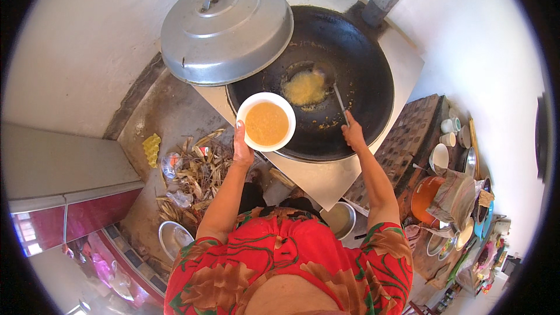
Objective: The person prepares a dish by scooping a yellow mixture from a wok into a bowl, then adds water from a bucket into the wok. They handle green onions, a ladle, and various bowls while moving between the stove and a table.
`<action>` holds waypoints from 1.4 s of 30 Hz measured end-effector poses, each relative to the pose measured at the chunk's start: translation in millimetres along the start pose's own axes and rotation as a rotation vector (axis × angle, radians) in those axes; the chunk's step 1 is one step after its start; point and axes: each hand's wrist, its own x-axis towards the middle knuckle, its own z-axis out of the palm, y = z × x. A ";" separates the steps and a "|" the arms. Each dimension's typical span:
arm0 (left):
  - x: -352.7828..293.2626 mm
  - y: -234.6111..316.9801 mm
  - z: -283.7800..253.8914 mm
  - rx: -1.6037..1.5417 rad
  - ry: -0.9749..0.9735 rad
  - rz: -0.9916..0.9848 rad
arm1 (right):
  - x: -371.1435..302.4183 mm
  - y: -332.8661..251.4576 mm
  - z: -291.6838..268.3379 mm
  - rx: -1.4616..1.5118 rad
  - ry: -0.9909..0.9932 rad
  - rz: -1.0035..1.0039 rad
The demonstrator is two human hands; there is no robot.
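My left hand (242, 144) grips the side of a white bowl (249, 104), which holds an orange-yellow liquid (266, 123) that looks like beaten egg. The bowl is over the near left rim of a large black wok (370, 76). My right hand (353, 133) is closed around the handle of a ladle (339, 99). Its head rests in the wok, beside a patch of yellow, egg-like food (304, 88) at the bottom. A big domed metal lid (224, 29) leans over the wok's left side and hides part of its rim.
The wok is set in a pale tiled stove top (312, 178). Dry husks (201, 175) lie on the floor at the left, near a metal basin (175, 239). Another basin (341, 220) stands below the stove. Bowls (438, 156) and an orange basin (426, 198) crowd the right-hand counter.
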 end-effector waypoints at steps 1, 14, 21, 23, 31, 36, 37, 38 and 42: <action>0.3 -0.5 -3.2 0.001 0.008 0.000 | -14.6 -21.9 3.1 0.090 -0.122 0.107; 2.4 -2.6 1.9 -0.002 0.034 0.007 | -71.2 -54.1 -1.0 1.324 -0.709 0.555; 3.9 -5.8 1.6 0.022 0.050 0.018 | -134.0 -112.9 -56.7 1.096 -0.545 0.334; 1.8 -4.5 4.3 0.040 0.073 0.018 | -152.6 -121.6 -68.2 1.032 -0.513 0.260; 3.3 -4.7 2.7 0.031 0.104 0.016 | -203.5 -125.9 -71.8 0.680 -0.425 0.093; 0.6 -3.0 8.6 0.054 0.129 -0.024 | -203.8 -85.8 -40.1 0.273 -0.178 -0.430; -0.3 -1.2 10.7 0.061 0.124 -0.018 | -202.8 -83.8 -37.4 0.224 -0.136 -0.477; 0.8 -1.8 8.2 0.053 0.113 -0.013 | -201.1 -82.3 -34.2 0.174 -0.091 -0.522; 3.1 -4.4 -1.2 0.020 0.086 0.008 | -184.1 -82.6 -31.1 0.190 -0.017 -0.410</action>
